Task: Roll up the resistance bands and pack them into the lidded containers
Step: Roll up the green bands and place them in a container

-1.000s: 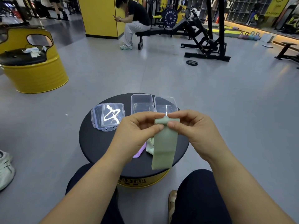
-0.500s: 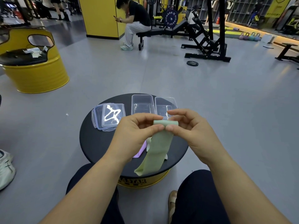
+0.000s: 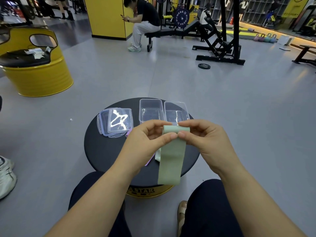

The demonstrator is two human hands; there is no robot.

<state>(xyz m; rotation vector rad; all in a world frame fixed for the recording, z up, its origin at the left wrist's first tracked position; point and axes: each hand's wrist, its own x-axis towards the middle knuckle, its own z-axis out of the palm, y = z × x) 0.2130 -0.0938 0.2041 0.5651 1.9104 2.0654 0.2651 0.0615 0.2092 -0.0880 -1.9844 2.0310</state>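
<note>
Green resistance band [image 3: 171, 159] hangs above the round black desk [image 3: 102, 151], its top end rolled and pinched between the fingers of the left hand [image 3: 145, 142] and right hand [image 3: 205, 139]. Two open clear containers [image 3: 151, 109] stand side by side behind the hands; stacked lids [image 3: 116, 122] lie to their left.

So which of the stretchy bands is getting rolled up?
The green band. The left hand and right hand pinch its rolled top in the air, while the purple band and a pale band lie flat on the black table.
</note>
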